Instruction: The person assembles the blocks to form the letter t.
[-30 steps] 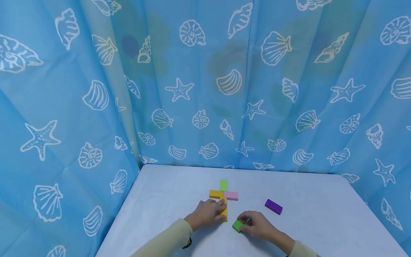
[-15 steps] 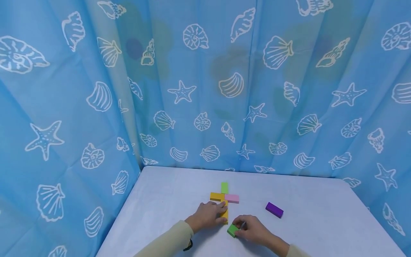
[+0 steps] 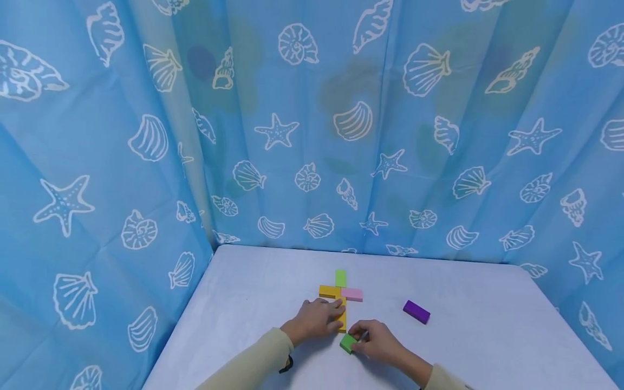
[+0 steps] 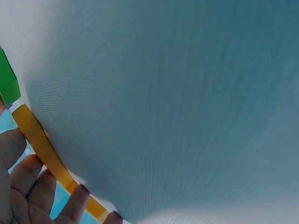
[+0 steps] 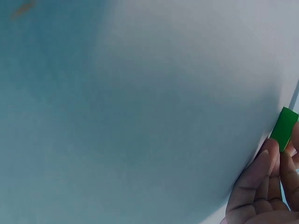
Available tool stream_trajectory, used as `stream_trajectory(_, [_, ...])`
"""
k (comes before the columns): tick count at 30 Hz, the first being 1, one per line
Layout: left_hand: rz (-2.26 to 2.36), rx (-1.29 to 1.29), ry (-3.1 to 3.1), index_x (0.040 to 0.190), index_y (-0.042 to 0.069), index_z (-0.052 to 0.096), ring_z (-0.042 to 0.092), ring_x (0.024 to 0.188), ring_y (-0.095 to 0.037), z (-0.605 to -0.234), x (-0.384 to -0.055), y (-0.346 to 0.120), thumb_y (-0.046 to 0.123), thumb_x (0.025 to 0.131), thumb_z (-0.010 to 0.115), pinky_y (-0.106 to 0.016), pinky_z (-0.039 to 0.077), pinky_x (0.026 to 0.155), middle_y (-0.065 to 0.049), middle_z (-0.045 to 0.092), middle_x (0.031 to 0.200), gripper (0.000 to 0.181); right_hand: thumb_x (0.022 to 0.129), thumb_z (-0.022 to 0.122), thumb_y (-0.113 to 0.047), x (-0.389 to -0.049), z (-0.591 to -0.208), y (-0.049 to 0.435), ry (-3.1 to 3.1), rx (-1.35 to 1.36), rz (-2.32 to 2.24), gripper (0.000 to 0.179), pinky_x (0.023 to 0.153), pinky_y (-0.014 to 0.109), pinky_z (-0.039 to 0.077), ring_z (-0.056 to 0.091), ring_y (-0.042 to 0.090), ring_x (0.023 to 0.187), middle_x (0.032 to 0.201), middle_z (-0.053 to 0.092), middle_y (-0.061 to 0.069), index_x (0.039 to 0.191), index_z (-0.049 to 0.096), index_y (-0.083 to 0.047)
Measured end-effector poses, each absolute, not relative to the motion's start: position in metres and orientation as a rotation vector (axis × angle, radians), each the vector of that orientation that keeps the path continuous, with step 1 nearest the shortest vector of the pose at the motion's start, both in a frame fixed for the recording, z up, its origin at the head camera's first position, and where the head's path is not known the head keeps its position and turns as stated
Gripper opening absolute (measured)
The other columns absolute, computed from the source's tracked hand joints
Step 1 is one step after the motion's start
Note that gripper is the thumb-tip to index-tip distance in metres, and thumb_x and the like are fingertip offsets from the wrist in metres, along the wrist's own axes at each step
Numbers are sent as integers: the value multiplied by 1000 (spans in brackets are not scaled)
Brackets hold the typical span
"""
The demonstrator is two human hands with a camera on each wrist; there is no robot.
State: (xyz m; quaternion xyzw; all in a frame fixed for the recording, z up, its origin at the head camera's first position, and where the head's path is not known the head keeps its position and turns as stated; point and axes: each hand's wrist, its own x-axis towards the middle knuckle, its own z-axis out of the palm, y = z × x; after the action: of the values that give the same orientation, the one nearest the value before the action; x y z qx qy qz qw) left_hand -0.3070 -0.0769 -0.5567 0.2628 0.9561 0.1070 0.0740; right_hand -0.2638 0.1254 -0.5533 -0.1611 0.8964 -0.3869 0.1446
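My left hand point(image 3: 314, 318) rests on an upright-running yellow block point(image 3: 343, 324) on the table. Its fingers lie along this block in the left wrist view, spread and loosely bent. Pinched between thumb and fingers of my right hand point(image 3: 377, 342) is a green block point(image 3: 348, 343), held at a slant just off the yellow block's near end. At the far end of the yellow block, another yellow block point(image 3: 327, 291) points left and a pink block point(image 3: 353, 294) points right. A light green block point(image 3: 340, 278) lies beyond them, so the group forms a cross.
A purple block point(image 3: 416, 312) lies apart to the right on the white-covered table point(image 3: 468, 336). Blue curtains point(image 3: 312, 141) with white shell prints hang behind the table and along its left side.
My right hand has carried the green block leftward to near the yellow block's near end. The left hand keeps its place on the yellow block. The head view shifts slightly.
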Motion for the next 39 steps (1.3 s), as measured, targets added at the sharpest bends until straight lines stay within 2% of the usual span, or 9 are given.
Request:
stream_trajectory(29, [305, 750, 2836, 143, 33, 51, 51, 134, -23, -556, -301, -72, 49, 97, 57, -64, 41, 104, 16, 44, 152, 49, 80, 80, -12, -259, -563, 121, 2599, -411, -1192, 20, 60, 23, 44, 54, 13, 74, 83, 65, -3, 98, 71, -7])
stream_trajectory(39, [289, 754, 2855, 144, 33, 51, 51, 134, -23, -551, -303, -75, 50, 97, 57, -62, 43, 103, 16, 44, 152, 50, 81, 80, -13, -263, -559, 116, 2614, -375, -1180, 18, 61, 22, 43, 53, 13, 74, 81, 62, -3, 96, 71, -9])
